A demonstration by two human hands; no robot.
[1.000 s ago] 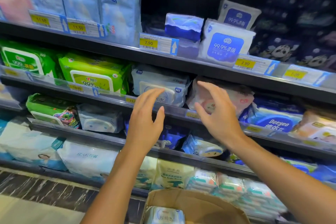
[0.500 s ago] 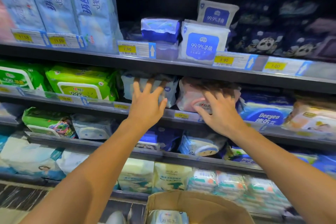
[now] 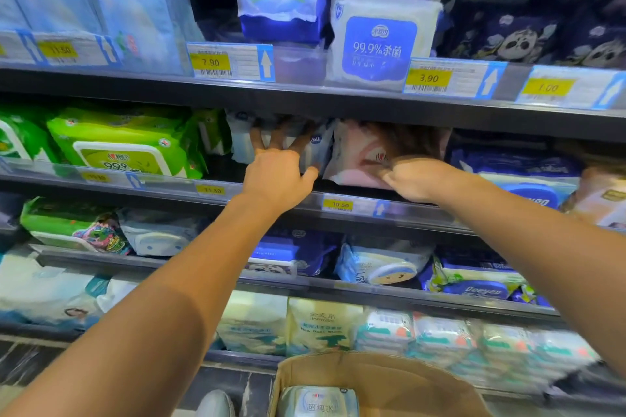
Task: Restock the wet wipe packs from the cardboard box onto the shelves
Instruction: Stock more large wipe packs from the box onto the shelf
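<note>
Gripping the white-and-blue wipe pack (image 3: 315, 145), the left hand (image 3: 276, 176) is spreading its fingers across the front with the thumb underneath. Just beside it, the right hand (image 3: 415, 178) is pinching the lower edge of the pink wipe pack (image 3: 355, 154). Both packs are sitting on the second shelf (image 3: 216, 189). At the bottom of the view, the cardboard box (image 3: 389, 379) is holding another pack (image 3: 318, 401).
</note>
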